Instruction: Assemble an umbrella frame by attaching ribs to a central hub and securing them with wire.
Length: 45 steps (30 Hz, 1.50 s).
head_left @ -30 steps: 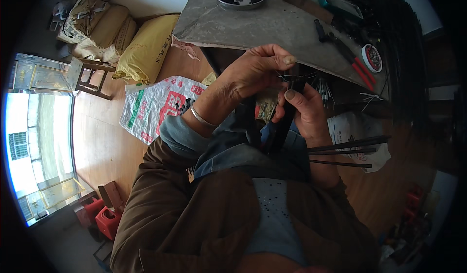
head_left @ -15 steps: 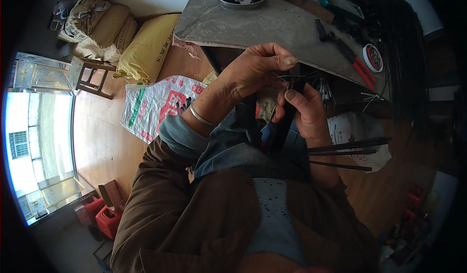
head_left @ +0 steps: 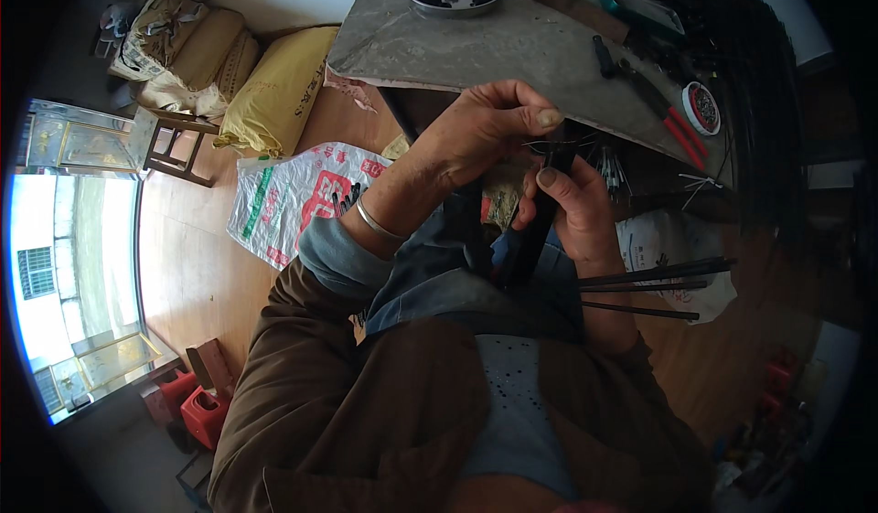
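My right hand (head_left: 581, 207) grips a long black flat piece (head_left: 533, 239), which slants from my lap up past the thumb. Just above its upper end, the thumb and forefinger of my left hand (head_left: 494, 127) are pinched together. What the pinch holds is too small to make out. Thin wires (head_left: 576, 141) stick out sideways around the top of the black piece, between the two hands. Several dark rods (head_left: 645, 284) lie across by my right forearm.
The grey table (head_left: 393, 42) ahead bears a bowl (head_left: 455, 12) of black bits, red-handled pliers (head_left: 672, 120) and a round dish (head_left: 702, 109) of small metal pieces. Long black strands (head_left: 768, 101) hang at the right. Yellow sack (head_left: 279, 92), white sack (head_left: 302, 193) and stool (head_left: 174, 147) stand left.
My left fingertips have shifted very slightly to the right above the black piece. My right hand keeps its grip in the same place.
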### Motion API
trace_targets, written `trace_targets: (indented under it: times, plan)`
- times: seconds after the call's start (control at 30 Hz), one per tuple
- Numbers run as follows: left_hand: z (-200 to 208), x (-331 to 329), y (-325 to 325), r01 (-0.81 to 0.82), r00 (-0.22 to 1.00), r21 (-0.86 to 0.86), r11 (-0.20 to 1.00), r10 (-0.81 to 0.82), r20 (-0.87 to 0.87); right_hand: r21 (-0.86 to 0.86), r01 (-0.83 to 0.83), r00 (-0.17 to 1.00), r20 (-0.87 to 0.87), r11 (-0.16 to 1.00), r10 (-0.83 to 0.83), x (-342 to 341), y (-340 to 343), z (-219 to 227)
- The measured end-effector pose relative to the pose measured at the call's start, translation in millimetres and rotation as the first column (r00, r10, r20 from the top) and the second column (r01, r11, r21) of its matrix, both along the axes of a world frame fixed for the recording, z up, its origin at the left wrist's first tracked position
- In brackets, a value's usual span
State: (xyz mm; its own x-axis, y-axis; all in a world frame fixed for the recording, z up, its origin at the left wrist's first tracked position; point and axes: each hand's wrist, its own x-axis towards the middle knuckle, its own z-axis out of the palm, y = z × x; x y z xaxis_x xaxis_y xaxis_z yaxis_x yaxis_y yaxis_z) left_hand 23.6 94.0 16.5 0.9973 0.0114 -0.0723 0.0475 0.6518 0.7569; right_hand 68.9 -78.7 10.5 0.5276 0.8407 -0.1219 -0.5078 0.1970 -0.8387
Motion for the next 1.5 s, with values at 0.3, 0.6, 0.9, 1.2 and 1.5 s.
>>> trace_targets:
  times: [0.3,0.6,0.9,1.2,1.5]
  plan:
    - [13,-3,-9,-0.16,0.987,0.256,0.953,0.157,0.031,-0.016,0.03,0.999,0.042,0.999,-0.03,-7,0,4]
    - [13,-9,-12,-0.244,0.968,0.228,0.942,0.249,0.007,-0.052,0.087,0.991,0.105,0.995,-0.082,-12,2,1]
    - [19,-9,-8,-0.193,0.977,0.325,0.926,0.214,-0.028,-0.101,0.086,0.988,0.137,0.991,-0.072,-11,2,2]
    - [14,-9,-9,-0.177,0.978,0.51,0.842,0.207,-0.002,-0.094,0.12,0.989,0.094,0.988,-0.111,-10,2,-1]
    - [15,-12,-19,-0.243,0.957,0.425,0.872,0.287,-0.042,-0.112,0.141,0.988,0.075,0.984,-0.133,-13,1,1]
